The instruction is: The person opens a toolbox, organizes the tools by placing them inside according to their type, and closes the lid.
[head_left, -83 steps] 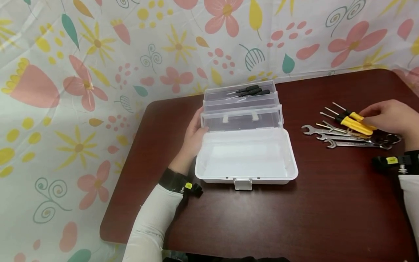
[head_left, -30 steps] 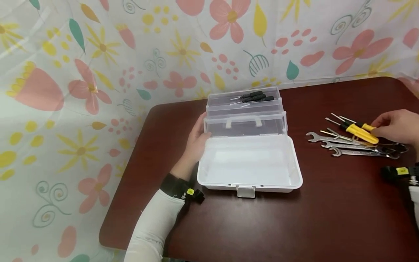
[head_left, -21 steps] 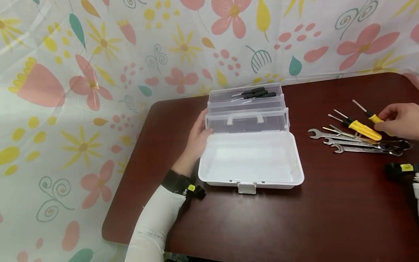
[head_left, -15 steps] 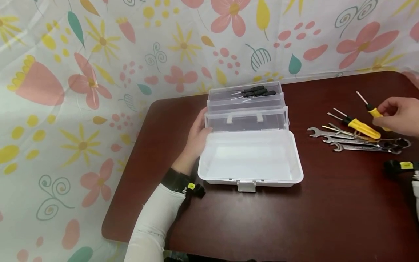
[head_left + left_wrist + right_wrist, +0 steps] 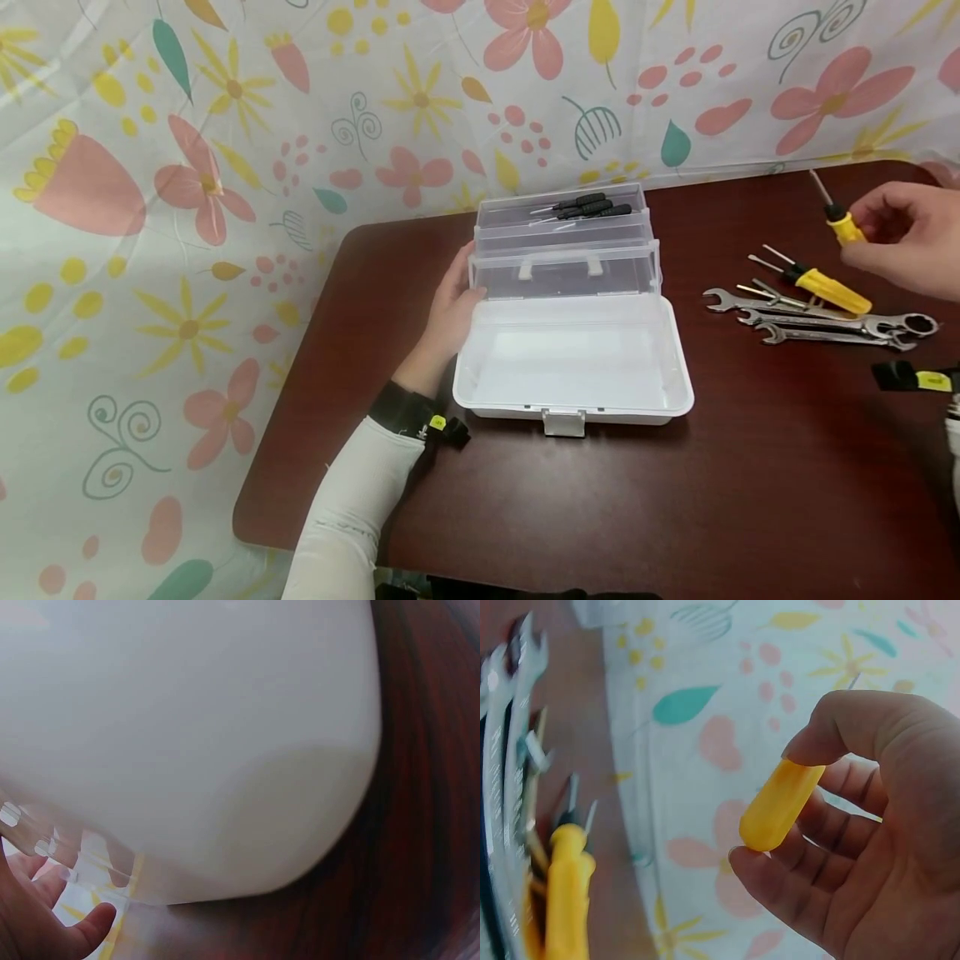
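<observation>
My right hand (image 5: 911, 237) holds a yellow-handled screwdriver (image 5: 846, 228) above the table at the right, its shaft pointing up and away. In the right wrist view, the thumb and fingers pinch the yellow handle (image 5: 778, 810). My left hand (image 5: 446, 312) rests at the left side of an opened toolbox (image 5: 570, 367), by the clear lid (image 5: 567, 277). The left wrist view shows its fingers spread beside the see-through plastic, the thumb (image 5: 94, 926) held apart. Below the right hand lie more yellow-handled screwdrivers (image 5: 832, 290) on top of several wrenches (image 5: 817, 335).
Several black-handled small screwdrivers (image 5: 592, 207) lie in the clear upper tray at the back of the toolbox. A latch (image 5: 563, 423) hangs at its front. The dark red table (image 5: 750, 500) meets a flower-patterned cloth (image 5: 300, 100) at the back and left.
My right hand has picked one yellow screwdriver from the pile and raised it up and away from the wrenches. The left hand stays at the toolbox's side; the view has shifted slightly.
</observation>
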Available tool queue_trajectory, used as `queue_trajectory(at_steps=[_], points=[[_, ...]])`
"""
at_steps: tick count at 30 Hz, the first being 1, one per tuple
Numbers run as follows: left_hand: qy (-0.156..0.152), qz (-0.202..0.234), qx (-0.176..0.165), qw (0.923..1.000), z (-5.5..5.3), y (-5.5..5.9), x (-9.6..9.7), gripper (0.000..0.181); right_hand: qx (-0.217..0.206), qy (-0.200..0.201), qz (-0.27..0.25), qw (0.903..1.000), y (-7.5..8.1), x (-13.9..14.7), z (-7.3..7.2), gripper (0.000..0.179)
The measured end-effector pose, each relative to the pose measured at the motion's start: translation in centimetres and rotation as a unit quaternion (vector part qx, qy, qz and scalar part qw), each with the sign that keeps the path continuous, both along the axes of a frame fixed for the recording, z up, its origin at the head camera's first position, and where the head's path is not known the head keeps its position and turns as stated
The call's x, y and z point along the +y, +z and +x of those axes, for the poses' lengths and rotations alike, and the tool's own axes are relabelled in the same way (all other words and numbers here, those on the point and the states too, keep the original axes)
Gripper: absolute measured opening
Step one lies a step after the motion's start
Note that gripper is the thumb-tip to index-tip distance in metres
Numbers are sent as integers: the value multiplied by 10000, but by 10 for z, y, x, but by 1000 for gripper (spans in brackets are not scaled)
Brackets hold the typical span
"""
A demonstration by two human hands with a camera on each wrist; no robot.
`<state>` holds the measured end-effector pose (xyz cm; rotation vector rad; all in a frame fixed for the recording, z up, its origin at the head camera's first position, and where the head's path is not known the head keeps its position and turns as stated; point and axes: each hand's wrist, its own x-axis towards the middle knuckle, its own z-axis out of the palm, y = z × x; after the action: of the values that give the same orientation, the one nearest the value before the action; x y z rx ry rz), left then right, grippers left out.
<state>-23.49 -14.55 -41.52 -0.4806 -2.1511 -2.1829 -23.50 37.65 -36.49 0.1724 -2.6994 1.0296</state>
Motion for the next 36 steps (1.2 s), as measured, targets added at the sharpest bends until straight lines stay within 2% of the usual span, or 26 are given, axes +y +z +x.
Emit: queue_trajectory(at_steps=[2,4,8,12,18,24,27,31,36], points=[[-38,92,-10,10000,0,0,0,70,161,106,-131,9997,5,-5,4,23],[-79,168,10,9998,-1,-2,0,70,289,188,-240,9991,10,-9,8,32],[-83,173,57,9998,-9,-12,-3,71,470,317,-358,9978,20,-20,17,48],[-89,173,121,9997,-12,-18,-4,71,668,499,-316,9960,30,-32,28,51],[-164,230,248,9993,-12,-19,-5,72,1152,962,-262,9883,48,-50,52,59],[-186,171,325,9992,-12,-18,-5,72,1185,1279,-557,9831,61,-66,74,58],[-156,255,230,9993,-12,-18,-5,71,1285,1637,-512,9768,65,-78,84,54],[-146,259,98,9995,-10,-18,-4,71,1434,2200,-108,9648,71,-95,99,57],[-75,11,206,9998,-9,-14,-3,71,1448,2810,44,9487,81,-115,108,59]])
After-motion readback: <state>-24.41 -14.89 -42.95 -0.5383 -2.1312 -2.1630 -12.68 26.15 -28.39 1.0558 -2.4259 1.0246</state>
